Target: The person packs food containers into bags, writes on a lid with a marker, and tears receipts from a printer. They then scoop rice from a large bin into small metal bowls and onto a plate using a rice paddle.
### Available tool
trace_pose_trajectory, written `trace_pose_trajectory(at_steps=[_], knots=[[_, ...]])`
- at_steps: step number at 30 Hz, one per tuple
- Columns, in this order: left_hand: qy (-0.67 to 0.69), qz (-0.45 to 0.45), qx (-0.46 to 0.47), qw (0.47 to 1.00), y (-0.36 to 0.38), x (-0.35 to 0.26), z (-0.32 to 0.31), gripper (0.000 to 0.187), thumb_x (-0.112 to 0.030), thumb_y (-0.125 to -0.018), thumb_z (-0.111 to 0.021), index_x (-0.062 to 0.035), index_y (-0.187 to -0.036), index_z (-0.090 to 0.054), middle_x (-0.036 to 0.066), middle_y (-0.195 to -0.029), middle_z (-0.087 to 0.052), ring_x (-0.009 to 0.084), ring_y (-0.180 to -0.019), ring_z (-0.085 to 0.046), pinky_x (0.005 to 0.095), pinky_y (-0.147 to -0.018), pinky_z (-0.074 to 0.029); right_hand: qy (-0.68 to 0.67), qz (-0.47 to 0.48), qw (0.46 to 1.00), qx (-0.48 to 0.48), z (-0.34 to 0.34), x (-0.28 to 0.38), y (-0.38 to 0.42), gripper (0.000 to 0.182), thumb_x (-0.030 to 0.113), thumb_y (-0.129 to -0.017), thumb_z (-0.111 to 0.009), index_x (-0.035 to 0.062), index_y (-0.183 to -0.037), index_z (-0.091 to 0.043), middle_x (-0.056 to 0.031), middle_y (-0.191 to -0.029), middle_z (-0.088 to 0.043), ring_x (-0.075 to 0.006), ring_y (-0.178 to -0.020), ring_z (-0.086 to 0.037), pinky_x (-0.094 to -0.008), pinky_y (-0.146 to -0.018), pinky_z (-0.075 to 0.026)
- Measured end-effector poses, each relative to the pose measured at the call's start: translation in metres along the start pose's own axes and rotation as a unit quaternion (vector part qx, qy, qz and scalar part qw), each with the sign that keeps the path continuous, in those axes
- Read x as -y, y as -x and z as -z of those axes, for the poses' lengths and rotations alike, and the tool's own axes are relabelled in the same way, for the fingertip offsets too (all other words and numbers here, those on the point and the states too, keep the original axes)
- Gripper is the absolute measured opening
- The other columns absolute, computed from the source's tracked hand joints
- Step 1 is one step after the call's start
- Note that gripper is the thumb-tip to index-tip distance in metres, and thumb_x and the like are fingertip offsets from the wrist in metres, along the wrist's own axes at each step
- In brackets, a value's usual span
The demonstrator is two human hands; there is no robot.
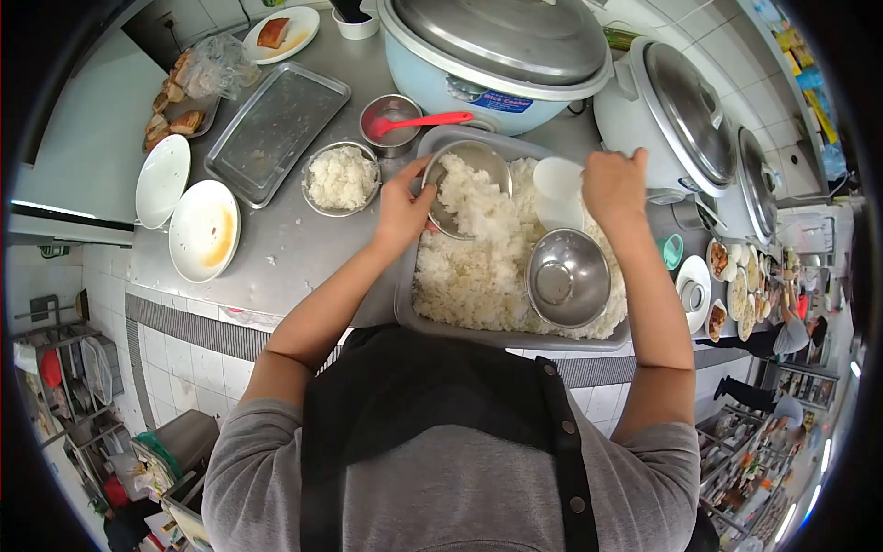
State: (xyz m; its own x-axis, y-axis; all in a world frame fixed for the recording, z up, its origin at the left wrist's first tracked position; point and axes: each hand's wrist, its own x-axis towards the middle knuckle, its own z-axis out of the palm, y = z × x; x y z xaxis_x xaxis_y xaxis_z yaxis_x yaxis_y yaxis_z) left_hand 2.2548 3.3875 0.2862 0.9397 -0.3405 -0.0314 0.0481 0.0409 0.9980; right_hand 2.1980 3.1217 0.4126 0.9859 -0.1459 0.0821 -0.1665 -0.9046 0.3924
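My left hand grips the left rim of a metal bowl over a large grey tub of cooked rice. White rice lies in this bowl and reaches over its near edge. My right hand is closed around a white rice paddle, its broad blade just right of the bowl. The paddle's handle is mostly hidden by the hand. A second metal bowl, with nothing in it, rests on the rice near the tub's front right.
Left of the tub stand a rice-filled bowl, a bowl with a red spoon, a metal tray and plates. Big rice cookers line the back and right. Filled dishes and people are farther right.
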Motion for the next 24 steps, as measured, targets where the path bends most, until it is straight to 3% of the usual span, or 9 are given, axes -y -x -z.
trace_pose_trajectory(at_steps=[2,6,8,13,21,24], knots=[[0.030,-0.009,0.000,0.999,-0.004,0.009,-0.002,0.043,0.001,-0.088,-0.053,-0.0001,-0.131,-0.054,0.016,-0.115,-0.061,0.0170,-0.061,-0.067,0.0267,-0.043,-0.056,0.018,0.014,0.997,0.077,-0.050,0.008,-0.005,0.018,0.011,-0.086,-0.058,0.0091,-0.075,-0.071,-0.0113,-0.079,-0.070,-0.0260,-0.081,-0.067,-0.0468,-0.094,-0.032],[0.138,-0.022,-0.064,0.988,-0.012,0.027,-0.008,0.046,0.002,-0.093,-0.048,-0.0013,-0.138,-0.046,0.015,-0.120,-0.059,0.0182,-0.068,-0.069,0.0253,-0.045,-0.058,-0.139,0.103,0.983,0.062,-0.115,0.025,-0.009,0.015,0.015,-0.086,-0.061,0.0110,-0.081,-0.075,-0.0116,-0.082,-0.071,-0.0264,-0.084,-0.067,-0.0481,-0.097,-0.028],[0.146,-0.068,-0.108,0.981,-0.014,0.025,-0.011,0.047,0.003,-0.094,-0.046,-0.0018,-0.140,-0.043,0.016,-0.124,-0.057,0.0181,-0.069,-0.069,0.0255,-0.046,-0.059,-0.195,0.136,0.969,0.072,-0.117,0.027,-0.014,0.015,0.018,-0.086,-0.062,0.0127,-0.084,-0.077,-0.0112,-0.084,-0.071,-0.0266,-0.084,-0.067,-0.0478,-0.098,-0.028],[0.159,-0.065,-0.097,0.980,-0.010,0.024,-0.008,0.048,0.003,-0.094,-0.045,-0.0008,-0.141,-0.040,0.017,-0.130,-0.054,0.0187,-0.073,-0.070,0.0267,-0.049,-0.061,-0.241,0.249,0.920,0.184,-0.132,0.037,-0.016,0.016,0.023,-0.085,-0.066,0.0165,-0.091,-0.079,-0.0065,-0.089,-0.073,-0.0241,-0.089,-0.065,-0.0447,-0.097,-0.027],[0.162,-0.082,-0.102,0.978,-0.015,0.024,-0.008,0.053,0.005,-0.093,-0.044,-0.0058,-0.145,-0.040,0.015,-0.138,-0.047,0.0220,-0.082,-0.070,0.0283,-0.054,-0.064,-0.334,0.249,0.871,0.260,-0.139,0.015,-0.018,0.019,0.019,-0.080,-0.066,0.0169,-0.093,-0.079,-0.0083,-0.084,-0.073,-0.0206,-0.087,-0.064,-0.0408,-0.097,-0.027],[0.080,-0.111,-0.069,0.988,-0.018,0.009,-0.004,0.055,0.006,-0.091,-0.046,-0.0095,-0.144,-0.046,0.015,-0.138,-0.047,0.0193,-0.082,-0.070,0.0274,-0.055,-0.063,-0.325,0.245,0.854,0.323,-0.135,0.008,-0.020,0.023,0.015,-0.079,-0.064,0.0161,-0.096,-0.079,-0.0086,-0.088,-0.073,-0.0208,-0.085,-0.063,-0.0408,-0.099,-0.027]])
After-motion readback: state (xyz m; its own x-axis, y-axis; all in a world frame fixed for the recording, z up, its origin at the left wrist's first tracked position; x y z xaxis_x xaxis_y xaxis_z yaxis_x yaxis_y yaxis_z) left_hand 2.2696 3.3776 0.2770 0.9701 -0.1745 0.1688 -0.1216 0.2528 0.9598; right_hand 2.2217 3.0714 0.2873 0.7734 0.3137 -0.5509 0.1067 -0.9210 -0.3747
